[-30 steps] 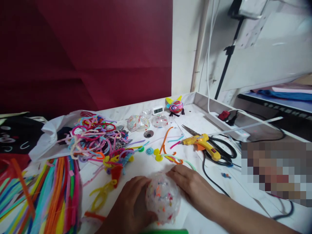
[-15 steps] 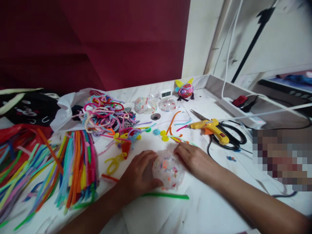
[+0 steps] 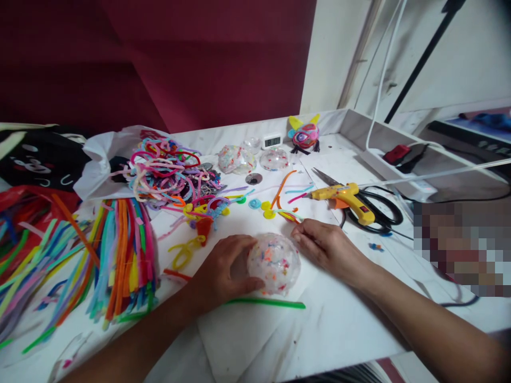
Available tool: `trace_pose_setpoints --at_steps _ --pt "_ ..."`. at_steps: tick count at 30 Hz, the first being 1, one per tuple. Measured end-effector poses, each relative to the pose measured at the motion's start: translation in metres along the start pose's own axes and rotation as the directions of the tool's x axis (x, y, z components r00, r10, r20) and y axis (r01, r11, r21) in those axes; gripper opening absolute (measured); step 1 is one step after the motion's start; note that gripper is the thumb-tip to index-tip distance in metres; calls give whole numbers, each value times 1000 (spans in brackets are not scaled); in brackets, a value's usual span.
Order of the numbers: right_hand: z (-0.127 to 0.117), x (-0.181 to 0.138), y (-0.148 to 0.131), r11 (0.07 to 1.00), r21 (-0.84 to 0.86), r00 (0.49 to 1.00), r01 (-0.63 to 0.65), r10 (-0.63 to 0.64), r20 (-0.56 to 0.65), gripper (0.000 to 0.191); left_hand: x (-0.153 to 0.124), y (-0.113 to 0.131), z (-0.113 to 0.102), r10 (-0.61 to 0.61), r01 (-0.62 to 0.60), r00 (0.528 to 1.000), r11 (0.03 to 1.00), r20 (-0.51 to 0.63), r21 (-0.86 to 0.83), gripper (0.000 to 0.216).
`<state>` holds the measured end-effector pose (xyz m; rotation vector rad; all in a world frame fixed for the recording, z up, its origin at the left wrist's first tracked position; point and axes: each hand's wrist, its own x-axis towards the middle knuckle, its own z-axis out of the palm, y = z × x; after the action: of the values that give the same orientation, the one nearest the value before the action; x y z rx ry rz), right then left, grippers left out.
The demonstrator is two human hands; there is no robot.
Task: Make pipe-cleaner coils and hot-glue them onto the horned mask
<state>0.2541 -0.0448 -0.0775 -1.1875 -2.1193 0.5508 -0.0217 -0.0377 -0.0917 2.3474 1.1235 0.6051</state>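
A clear, rounded dome speckled with coloured bits [image 3: 273,264] rests on white paper in front of me. My left hand [image 3: 229,266] curls around its left side, thumb near the front and fingers at the back. Just right of the dome, apart from it, my right hand [image 3: 323,242] has its fingers curled together; whether they pinch anything is hidden. Thin pipe cleaner pieces [image 3: 289,215] lie at its fingertips. A green pipe cleaner [image 3: 267,303] lies in front of the dome, and a yellow twisted one [image 3: 182,255] is left of it.
Bundled pipe cleaners [image 3: 123,260] lie at left, below a tangled pile [image 3: 167,170]. A yellow glue gun [image 3: 351,199] rests over black-handled scissors [image 3: 393,213] at right. Behind stand two speckled domes [image 3: 237,159] [image 3: 274,158], a small digital clock [image 3: 272,141] and a decorated ball [image 3: 304,135].
My right hand has drawn away from the dome to the right, its fingers curled in. My left hand stays around the dome. The whole view has shifted slightly.
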Motion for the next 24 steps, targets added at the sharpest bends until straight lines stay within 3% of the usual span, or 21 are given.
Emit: trace_pose_setpoints --at_steps 11,20,24 --pt "9 4 2 998 -48 998 44 -42 54 20 2 3 -1 2 -2 1000 1000 -8 -5 68" --pt "13 10 4 980 -199 995 22 -3 98 18 1 4 0 11 -11 1000 1000 -11 -6 68" --pt "8 8 2 983 -183 996 0 17 87 16 2 5 0 -1 1 1000 1000 -9 -12 67"
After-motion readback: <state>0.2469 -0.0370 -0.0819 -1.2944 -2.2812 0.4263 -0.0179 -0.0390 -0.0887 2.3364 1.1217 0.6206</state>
